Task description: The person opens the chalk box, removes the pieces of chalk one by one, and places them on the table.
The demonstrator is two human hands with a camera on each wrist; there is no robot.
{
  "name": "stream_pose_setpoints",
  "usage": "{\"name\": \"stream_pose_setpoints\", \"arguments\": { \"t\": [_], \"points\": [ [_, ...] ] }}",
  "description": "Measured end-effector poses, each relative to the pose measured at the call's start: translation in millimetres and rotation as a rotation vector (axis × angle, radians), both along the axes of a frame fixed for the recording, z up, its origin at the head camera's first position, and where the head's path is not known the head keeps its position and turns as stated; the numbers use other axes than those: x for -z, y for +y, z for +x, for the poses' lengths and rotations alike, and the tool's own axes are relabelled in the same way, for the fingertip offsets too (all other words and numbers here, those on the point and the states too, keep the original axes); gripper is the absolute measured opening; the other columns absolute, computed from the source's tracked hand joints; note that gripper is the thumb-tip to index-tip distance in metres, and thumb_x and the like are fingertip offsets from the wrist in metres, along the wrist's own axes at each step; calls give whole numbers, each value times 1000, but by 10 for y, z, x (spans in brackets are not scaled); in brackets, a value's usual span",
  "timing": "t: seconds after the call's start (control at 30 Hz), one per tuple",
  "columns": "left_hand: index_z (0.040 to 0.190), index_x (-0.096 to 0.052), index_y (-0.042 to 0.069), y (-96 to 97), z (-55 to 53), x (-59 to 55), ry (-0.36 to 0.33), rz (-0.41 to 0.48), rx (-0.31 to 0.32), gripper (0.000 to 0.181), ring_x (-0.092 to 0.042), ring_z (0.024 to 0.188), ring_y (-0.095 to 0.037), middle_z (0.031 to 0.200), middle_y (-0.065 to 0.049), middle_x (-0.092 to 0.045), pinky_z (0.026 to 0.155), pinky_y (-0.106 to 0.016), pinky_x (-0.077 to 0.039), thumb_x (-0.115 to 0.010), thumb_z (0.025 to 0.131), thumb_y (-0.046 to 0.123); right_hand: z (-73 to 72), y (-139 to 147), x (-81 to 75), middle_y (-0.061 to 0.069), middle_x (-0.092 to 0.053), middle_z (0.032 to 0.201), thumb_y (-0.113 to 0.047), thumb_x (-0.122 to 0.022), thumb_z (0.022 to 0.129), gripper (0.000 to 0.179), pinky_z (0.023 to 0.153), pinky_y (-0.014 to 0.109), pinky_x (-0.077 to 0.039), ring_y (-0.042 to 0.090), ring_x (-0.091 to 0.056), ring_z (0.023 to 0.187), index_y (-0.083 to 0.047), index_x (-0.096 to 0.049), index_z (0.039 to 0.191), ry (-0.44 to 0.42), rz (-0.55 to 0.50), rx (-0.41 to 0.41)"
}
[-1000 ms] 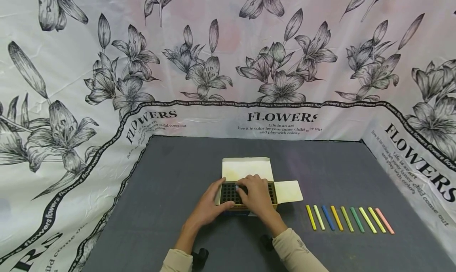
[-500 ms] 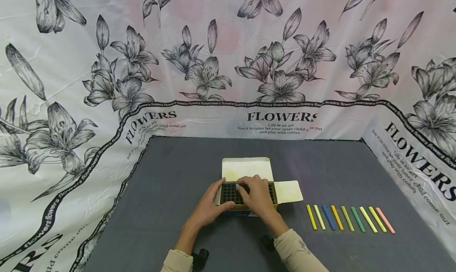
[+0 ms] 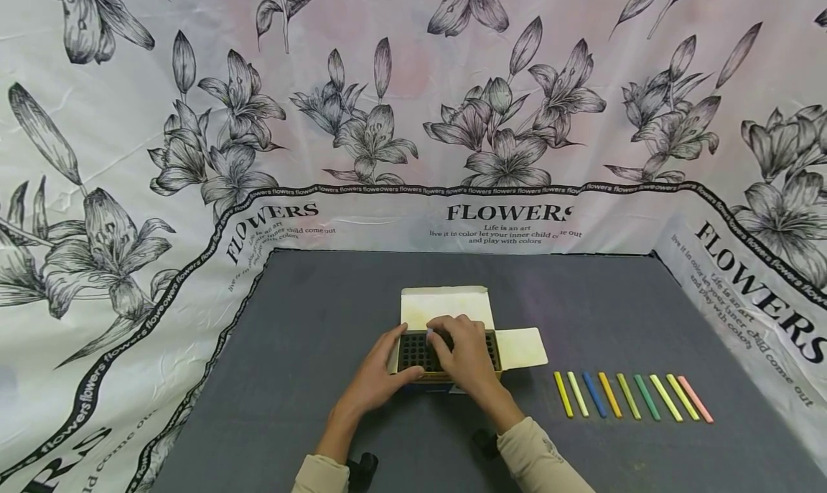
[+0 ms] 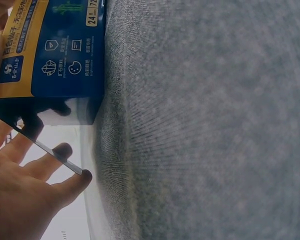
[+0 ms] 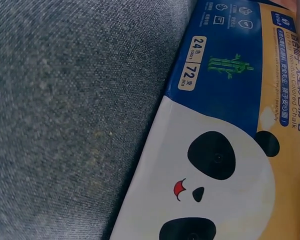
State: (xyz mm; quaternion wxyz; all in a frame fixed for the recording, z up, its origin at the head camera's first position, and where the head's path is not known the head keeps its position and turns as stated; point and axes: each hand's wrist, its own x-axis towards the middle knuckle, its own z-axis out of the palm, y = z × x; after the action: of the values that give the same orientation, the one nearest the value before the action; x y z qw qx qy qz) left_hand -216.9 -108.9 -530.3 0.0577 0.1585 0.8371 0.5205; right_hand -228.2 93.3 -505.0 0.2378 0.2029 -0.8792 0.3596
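A cardboard chalk box (image 5: 240,107) stands on the table, its front printed with a panda and "Colored Chalk". Inside it is a black tray (image 3: 412,355) full of round holes. My left hand (image 3: 377,377) holds the box at its left end, thumb on the front edge and fingers along the side flap; the left wrist view shows those fingers behind the flap (image 4: 70,166). Over the tray, my right hand (image 3: 468,353) pinches a pale bluish chalk stick (image 3: 430,332) between thumb and forefinger. Most of that stick is hidden by the fingers.
The raised lid (image 3: 446,305) stands at the back of the box, and a right flap (image 3: 522,348) sticks out sideways. Several chalk sticks (image 3: 607,395) in yellow, blue, green and pink lie in a row on the dark grey tabletop (image 3: 310,299). A flower-printed sheet (image 3: 362,220) borders it.
The pinched chalk stick shows slightly higher above the tray than before. Both hands stay in nearly the same place, and the head view shifts a little.
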Motion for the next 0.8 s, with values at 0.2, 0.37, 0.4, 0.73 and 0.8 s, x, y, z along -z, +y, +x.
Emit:
{"name": "stream_pose_setpoints", "arguments": {
  "t": [0.2, 0.37, 0.4, 0.73, 0.8],
  "points": [
    [161, -31, 20, 5, 6, 12, 12, -11, -8, 86, -50, 133, -35, 161, -14, -36, 103, -57, -45, -76, 92, 42, 3, 21, -30, 5, -72, 94, -9, -73, 94, 16, 93, 51, -40, 23, -62, 88, -6, -73, 109, 94, -105, -5],
    [161, -32, 21, 14, 13, 15, 10, -20, -20, 86, -45, 141, -37, 162, -13, -35, 107, -61, -42, -77, 91, 42, 22, 65, -87, 5, -71, 91, -2, -76, 89, 21, 91, 49, -38, 22, -61, 85, -6, -72, 109, 181, -174, -3],
    [161, -32, 21, 16, 13, 16, 11, -22, -22, 86, -45, 141, -37, 162, -13, -35, 108, -61, -42, -77, 91, 42, 28, 78, -98, 5, -71, 90, -1, -76, 89, 21, 91, 47, -37, 22, -61, 84, -6, -72, 109, 188, -185, -2],
    [161, -31, 23, 26, 14, 20, 5, -34, -34, 86, -34, 150, -40, 165, -12, -32, 113, -66, -36, -77, 91, 41, 99, 279, -191, 6, -72, 90, -3, -71, 94, 18, 97, 43, -32, 21, -60, 89, -6, -71, 112, 178, -244, 16],
    [161, -31, 24, 21, 14, 15, 4, -37, -34, 87, -33, 151, -39, 165, -11, -32, 113, -66, -36, -77, 91, 42, 106, 325, -199, 7, -72, 89, -2, -71, 93, 19, 96, 42, -33, 22, -60, 89, -5, -72, 112, 191, -246, 25]
  ]
}}
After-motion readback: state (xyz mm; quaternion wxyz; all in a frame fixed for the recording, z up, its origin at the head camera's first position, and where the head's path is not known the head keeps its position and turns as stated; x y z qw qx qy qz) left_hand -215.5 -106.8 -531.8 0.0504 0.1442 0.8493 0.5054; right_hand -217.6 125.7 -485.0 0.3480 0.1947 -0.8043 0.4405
